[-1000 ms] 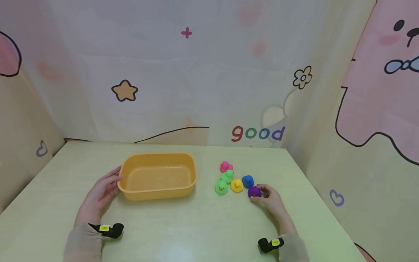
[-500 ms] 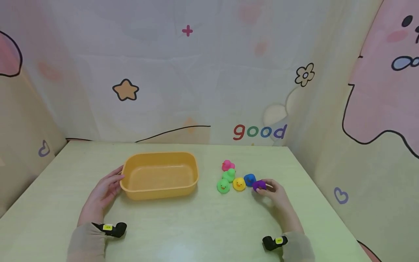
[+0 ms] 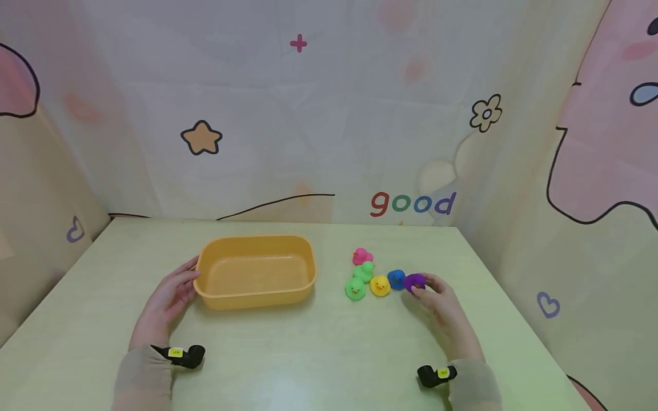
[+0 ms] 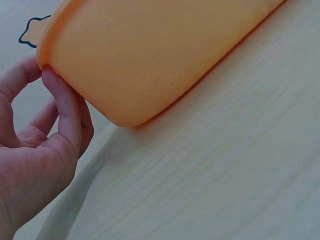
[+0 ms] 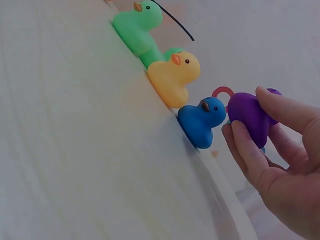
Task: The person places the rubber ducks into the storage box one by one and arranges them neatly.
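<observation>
At the left end of a yellow plastic basin [image 3: 255, 271], my left hand [image 3: 167, 297] holds the rim. The left wrist view shows bent fingers [image 4: 64, 102] at the basin's edge [image 4: 120, 65]. My right hand [image 3: 444, 302] pinches a purple rubber duck [image 3: 415, 282] between thumb and fingers. In the right wrist view this purple duck [image 5: 247, 116] is raised off the table, just beside a blue rubber duck [image 5: 200, 122]. Next to the blue one sit a yellow duck [image 3: 380, 285], two green ducks [image 3: 355, 289] and a pink duck [image 3: 362, 256].
A pale table [image 3: 288, 354] carries everything. Printed cloth [image 3: 257, 114] hangs behind it and along both sides. Each wrist wears a small black camera [image 3: 191, 357]. The ducks stand to the right of the basin in a loose cluster.
My right hand has lifted the purple duck and moved it away from me and slightly right. The left hand stays at the basin. The whole head view has shifted a little.
</observation>
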A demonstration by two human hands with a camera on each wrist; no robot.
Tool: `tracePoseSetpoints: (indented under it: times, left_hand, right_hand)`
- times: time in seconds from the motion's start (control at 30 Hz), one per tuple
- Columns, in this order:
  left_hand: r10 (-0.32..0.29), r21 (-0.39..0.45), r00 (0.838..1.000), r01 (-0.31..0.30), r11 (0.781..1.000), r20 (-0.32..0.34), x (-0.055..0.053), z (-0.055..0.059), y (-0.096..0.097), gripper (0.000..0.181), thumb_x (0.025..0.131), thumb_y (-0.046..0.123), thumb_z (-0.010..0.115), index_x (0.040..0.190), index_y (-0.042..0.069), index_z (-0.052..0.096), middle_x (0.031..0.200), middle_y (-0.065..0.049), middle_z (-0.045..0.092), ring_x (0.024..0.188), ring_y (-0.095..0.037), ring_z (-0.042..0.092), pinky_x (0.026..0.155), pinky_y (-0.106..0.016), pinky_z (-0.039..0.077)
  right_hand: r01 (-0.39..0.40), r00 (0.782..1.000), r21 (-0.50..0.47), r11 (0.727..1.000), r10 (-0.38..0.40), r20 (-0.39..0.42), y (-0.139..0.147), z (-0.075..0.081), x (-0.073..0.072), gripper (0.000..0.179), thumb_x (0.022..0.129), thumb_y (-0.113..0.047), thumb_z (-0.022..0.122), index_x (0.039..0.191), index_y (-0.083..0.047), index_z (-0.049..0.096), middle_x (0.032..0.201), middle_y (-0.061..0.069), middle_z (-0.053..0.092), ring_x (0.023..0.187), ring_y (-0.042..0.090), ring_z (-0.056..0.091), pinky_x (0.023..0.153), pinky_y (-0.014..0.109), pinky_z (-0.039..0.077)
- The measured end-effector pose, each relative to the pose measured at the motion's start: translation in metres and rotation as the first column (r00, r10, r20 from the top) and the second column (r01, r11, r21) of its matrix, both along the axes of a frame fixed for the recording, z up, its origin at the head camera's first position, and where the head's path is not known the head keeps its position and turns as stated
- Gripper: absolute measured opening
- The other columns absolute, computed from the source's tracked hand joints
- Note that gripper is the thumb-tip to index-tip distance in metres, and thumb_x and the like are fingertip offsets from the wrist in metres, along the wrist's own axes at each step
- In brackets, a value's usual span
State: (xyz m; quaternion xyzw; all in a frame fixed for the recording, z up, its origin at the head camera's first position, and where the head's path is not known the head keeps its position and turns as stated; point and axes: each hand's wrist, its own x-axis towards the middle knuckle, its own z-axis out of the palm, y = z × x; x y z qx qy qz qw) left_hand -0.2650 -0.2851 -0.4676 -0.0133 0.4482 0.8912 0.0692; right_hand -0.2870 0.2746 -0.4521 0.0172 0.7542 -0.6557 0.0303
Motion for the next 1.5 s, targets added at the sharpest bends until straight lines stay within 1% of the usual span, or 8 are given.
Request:
tracePoseSetpoints:
  times: [0.17, 0.33, 0.67, 0.8, 0.9, 1.07, 1.27, 1.5]
  left_hand:
    - [0.006, -0.005, 1.0, -0.006, 1.0, -0.005, 0.0, 0.001, 0.0, 0.039, 0.099, -0.004, 0.044, 0.103, 0.022, 0.073, 0.097, 0.004, 0.069, 0.083, -0.006, 0.067, 0.07, -0.016, 0.053]
    - [0.011, -0.02, 1.0, -0.011, 1.0, -0.005, 0.0, 0.001, 0.0, 0.039, 0.099, -0.004, 0.046, 0.102, 0.023, 0.073, 0.097, 0.004, 0.07, 0.083, -0.005, 0.066, 0.07, -0.016, 0.053]
    - [0.002, 0.014, 1.0, -0.002, 1.0, -0.006, -0.002, -0.001, -0.003, 0.04, 0.098, -0.006, 0.045, 0.101, 0.021, 0.074, 0.102, 0.005, 0.07, 0.088, -0.005, 0.067, 0.073, -0.017, 0.055]
    - [0.002, 0.0, 1.0, -0.002, 1.0, -0.011, -0.003, -0.003, -0.005, 0.039, 0.098, -0.005, 0.045, 0.102, 0.022, 0.073, 0.102, 0.005, 0.069, 0.087, -0.005, 0.066, 0.073, -0.017, 0.054]
    - [-0.007, -0.011, 1.0, 0.006, 1.0, -0.023, -0.003, -0.004, -0.005, 0.039, 0.098, -0.005, 0.045, 0.103, 0.022, 0.073, 0.102, 0.004, 0.069, 0.087, -0.005, 0.066, 0.073, -0.017, 0.054]
    - [-0.022, -0.009, 0.998, 0.022, 1.0, -0.052, -0.003, -0.006, -0.006, 0.04, 0.099, -0.006, 0.043, 0.105, 0.021, 0.072, 0.104, 0.004, 0.069, 0.088, -0.006, 0.067, 0.074, -0.017, 0.054]
    - [-0.012, -0.017, 0.998, 0.011, 1.0, -0.062, -0.005, -0.009, -0.008, 0.039, 0.099, -0.006, 0.044, 0.106, 0.021, 0.072, 0.102, 0.003, 0.069, 0.085, -0.006, 0.067, 0.073, -0.017, 0.055]
    - [-0.021, -0.063, 0.998, 0.018, 0.998, -0.06, -0.005, -0.009, -0.004, 0.04, 0.098, -0.006, 0.045, 0.105, 0.023, 0.072, 0.099, 0.005, 0.067, 0.082, -0.005, 0.065, 0.072, -0.017, 0.054]
  right_hand:
    - [0.002, 1.0, -0.072, 0.997, -0.003, -0.019, -0.001, 0.007, 0.0, 0.044, 0.094, -0.003, 0.06, 0.133, 0.008, 0.042, 0.108, -0.007, 0.054, 0.088, -0.001, 0.063, 0.084, 0.014, 0.052]
    - [-0.032, 0.998, -0.085, 0.996, 0.028, -0.051, -0.004, 0.012, -0.003, 0.044, 0.095, -0.001, 0.058, 0.134, 0.01, 0.039, 0.106, -0.007, 0.055, 0.088, -0.001, 0.063, 0.085, 0.014, 0.053]
    - [-0.085, 0.995, 0.028, 0.996, 0.086, -0.047, -0.028, 0.033, -0.016, 0.054, 0.097, -0.015, 0.059, 0.141, 0.007, 0.036, 0.132, 0.013, 0.046, 0.095, -0.002, 0.061, 0.089, 0.011, 0.049]
    - [-0.106, 0.993, 0.077, 0.991, 0.11, -0.049, -0.05, 0.045, -0.025, 0.052, 0.097, -0.017, 0.059, 0.14, 0.005, 0.04, 0.138, 0.019, 0.044, 0.098, 0.003, 0.059, 0.09, 0.013, 0.048]
    - [-0.134, 0.989, 0.084, 0.987, 0.138, -0.044, -0.069, 0.05, -0.032, 0.05, 0.097, -0.015, 0.059, 0.14, 0.004, 0.041, 0.142, 0.02, 0.043, 0.106, 0.014, 0.059, 0.103, 0.027, 0.046]
    - [-0.185, 0.981, 0.056, 0.981, 0.188, -0.049, -0.109, 0.057, -0.041, 0.049, 0.095, -0.012, 0.06, 0.139, 0.002, 0.043, 0.144, 0.021, 0.043, 0.123, 0.035, 0.05, 0.116, 0.052, 0.029]
    - [-0.226, 0.972, 0.049, 0.973, 0.228, -0.054, -0.163, 0.071, -0.052, 0.046, 0.092, -0.011, 0.064, 0.135, -0.001, 0.049, 0.138, 0.018, 0.05, 0.119, 0.033, 0.055, 0.112, 0.047, 0.037]
    - [-0.33, 0.943, 0.017, 0.944, 0.33, -0.05, -0.221, 0.078, -0.057, 0.044, 0.091, -0.007, 0.065, 0.132, 0.003, 0.051, 0.134, 0.02, 0.053, 0.113, 0.03, 0.06, 0.108, 0.042, 0.044]
